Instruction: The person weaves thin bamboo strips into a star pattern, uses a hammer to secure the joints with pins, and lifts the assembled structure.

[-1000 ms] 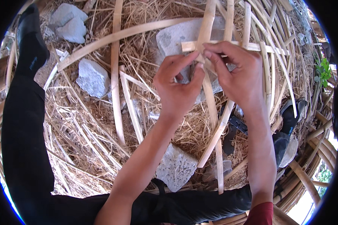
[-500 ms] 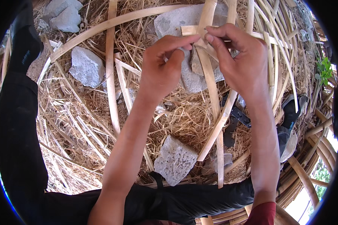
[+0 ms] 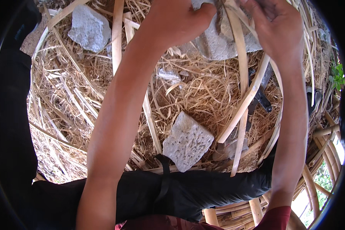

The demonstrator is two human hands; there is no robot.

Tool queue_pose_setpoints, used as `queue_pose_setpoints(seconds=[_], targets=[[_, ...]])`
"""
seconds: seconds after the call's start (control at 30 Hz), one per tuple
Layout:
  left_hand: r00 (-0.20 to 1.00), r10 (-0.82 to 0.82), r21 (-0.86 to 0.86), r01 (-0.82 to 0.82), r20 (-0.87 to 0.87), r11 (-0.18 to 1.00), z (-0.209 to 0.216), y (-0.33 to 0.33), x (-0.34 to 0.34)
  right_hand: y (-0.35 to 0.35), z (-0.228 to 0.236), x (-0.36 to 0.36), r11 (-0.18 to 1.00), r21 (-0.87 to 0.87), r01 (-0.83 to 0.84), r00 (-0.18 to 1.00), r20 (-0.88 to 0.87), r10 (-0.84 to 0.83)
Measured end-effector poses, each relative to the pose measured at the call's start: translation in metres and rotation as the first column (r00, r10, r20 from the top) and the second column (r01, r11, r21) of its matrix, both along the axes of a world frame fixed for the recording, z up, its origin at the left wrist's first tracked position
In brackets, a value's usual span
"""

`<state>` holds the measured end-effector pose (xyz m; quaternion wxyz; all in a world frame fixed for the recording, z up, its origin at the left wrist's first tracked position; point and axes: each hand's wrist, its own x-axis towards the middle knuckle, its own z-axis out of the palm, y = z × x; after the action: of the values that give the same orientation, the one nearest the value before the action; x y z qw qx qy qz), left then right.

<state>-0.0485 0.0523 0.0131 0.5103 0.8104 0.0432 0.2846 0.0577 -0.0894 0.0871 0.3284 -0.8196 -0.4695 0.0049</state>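
The long bamboo strip [image 3: 243, 73] is found between the hands, laid across the flat grey stone [image 3: 215, 50]. The fingers of the left hand [image 3: 180, 17] and right hand [image 3: 280, 28] are partly cut off by the upper edge; whether anything is gripped cannot be determined. The strip is judged light, springy and splinter-prone, best pinched across its flat faces.
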Motion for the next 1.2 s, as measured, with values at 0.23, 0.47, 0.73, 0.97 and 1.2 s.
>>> queue_pose_setpoints(seconds=[0.23,0.47,0.73,0.97,1.2], targets=[[0.944,0.330,-0.135,-0.328,-0.013,0.935,-0.007,-0.022,-0.001,0.000,-0.005,0.001,0.997,0.071,-0.041,0.998,-0.033,0.043],[0.800,0.600,-0.416,-0.551,-0.015,0.724,-0.025,-0.084,0.016,-0.007,-0.023,0.032,0.996,0.015,0.086,0.969,-0.235,-0.080],[0.783,0.619,-0.553,-0.545,-0.066,0.630,-0.022,-0.079,0.004,-0.005,-0.015,0.015,0.992,-0.068,0.108,0.993,-0.043,-0.111],[0.865,0.489,-0.603,-0.452,-0.115,0.657,-0.023,-0.080,0.001,-0.003,-0.013,0.013,0.987,-0.089,0.134,0.991,-0.012,-0.135],[0.848,0.514,-0.524,-0.498,-0.127,0.691,-0.022,-0.082,0.002,-0.004,-0.015,0.016,0.995,-0.045,0.094,0.991,-0.095,-0.098]])
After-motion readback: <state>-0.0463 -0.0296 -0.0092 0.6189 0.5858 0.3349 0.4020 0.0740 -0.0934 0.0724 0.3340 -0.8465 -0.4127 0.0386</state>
